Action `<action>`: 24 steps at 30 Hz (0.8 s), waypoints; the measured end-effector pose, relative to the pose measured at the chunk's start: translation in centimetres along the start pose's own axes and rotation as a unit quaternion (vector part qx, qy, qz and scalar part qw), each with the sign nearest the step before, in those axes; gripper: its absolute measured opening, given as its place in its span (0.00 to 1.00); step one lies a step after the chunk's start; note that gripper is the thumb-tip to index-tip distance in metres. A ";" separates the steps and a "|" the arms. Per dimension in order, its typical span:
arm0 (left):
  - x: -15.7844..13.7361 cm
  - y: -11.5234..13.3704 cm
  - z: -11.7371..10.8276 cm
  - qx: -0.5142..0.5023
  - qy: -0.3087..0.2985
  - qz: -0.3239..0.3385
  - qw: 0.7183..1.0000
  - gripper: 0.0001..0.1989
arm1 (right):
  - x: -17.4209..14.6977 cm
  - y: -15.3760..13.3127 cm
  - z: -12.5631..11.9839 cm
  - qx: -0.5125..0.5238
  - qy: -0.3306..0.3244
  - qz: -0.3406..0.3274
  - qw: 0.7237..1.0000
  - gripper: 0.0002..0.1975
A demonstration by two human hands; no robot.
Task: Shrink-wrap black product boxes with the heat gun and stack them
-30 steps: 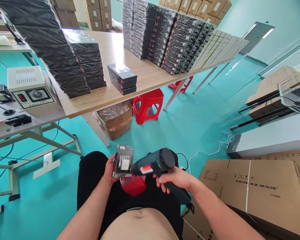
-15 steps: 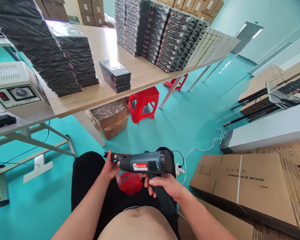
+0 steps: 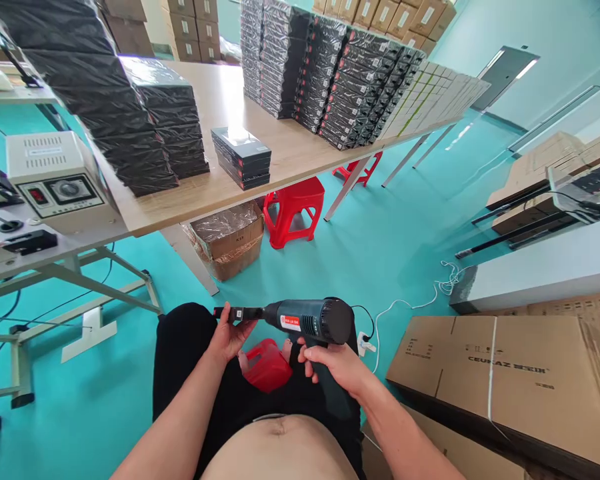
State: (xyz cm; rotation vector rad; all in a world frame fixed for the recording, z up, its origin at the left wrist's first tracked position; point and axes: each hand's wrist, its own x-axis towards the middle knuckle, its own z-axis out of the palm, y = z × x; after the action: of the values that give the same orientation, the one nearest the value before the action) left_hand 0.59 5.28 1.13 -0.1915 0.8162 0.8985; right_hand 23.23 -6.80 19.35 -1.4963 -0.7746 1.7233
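Control box: far left, a beige metal box with a black dial panel (image 3: 57, 177) sits by the left end of the pale wood-grain surface (image 3: 163, 212), its dial facing out, probably for easy reach.
Tall stack: here's a tall stack of black film-wrapped boxes (image 3: 145, 143) at the surface's front-left corner, squared up, seemingly to save room.
Low stack: a short pile of glossy dark-grey boxes (image 3: 243, 159) lies alone by the front edge, perhaps for quick picking.
Left hand: the left hand (image 3: 229, 340) has thumb and fingers closed on a slim black rectangular box (image 3: 245, 313), held up over the lap, narrow side to us; that angle likely offers a face to the nozzle.
Heat gun: and in comes the dark blue-green pistol-shaped heat gun (image 3: 305, 319), nozzle right at the box's right end; touching or just apart, I can't tell.
Right hand: the right hand (image 3: 330, 363) is wrapped around the gun's handle, keeping the barrel near level, presumably to aim it.
Changes: a second ago the box showed its broad face, white item visible; now it's turned edge-on, and the barrel has levelled. Both stacks haven't budged.
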 end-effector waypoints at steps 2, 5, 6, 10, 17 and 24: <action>-0.2 0.2 0.1 -0.004 -0.006 0.000 1.000 0.15 | -0.3 -0.1 0.0 0.003 -0.044 0.017 0.999 0.12; -0.5 0.4 0.2 -0.018 -0.013 0.004 1.000 0.16 | -0.4 -0.2 -0.3 0.054 -0.056 0.015 0.997 0.13; -0.6 0.4 0.3 -0.027 -0.015 0.004 1.000 0.16 | -0.3 -0.1 -0.6 0.075 -0.033 0.010 0.997 0.13; -1.1 0.5 0.6 -0.054 -0.030 -0.003 0.998 0.17 | 0.0 0.0 -2.1 0.132 0.052 0.025 0.990 0.14; -0.8 0.3 0.5 -0.033 -0.037 -0.004 0.999 0.18 | -0.4 0.6 -2.6 0.145 0.034 0.023 0.989 0.14; -1.2 0.4 0.4 -0.021 -0.034 0.008 0.999 0.13 | 0.2 0.5 -2.4 0.165 0.041 0.018 0.985 0.14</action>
State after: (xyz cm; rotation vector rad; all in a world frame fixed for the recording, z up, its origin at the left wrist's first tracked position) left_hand 0.09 4.97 2.36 -0.1898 0.7374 0.9327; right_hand 25.48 -6.97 18.45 -1.3496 -0.3972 1.7079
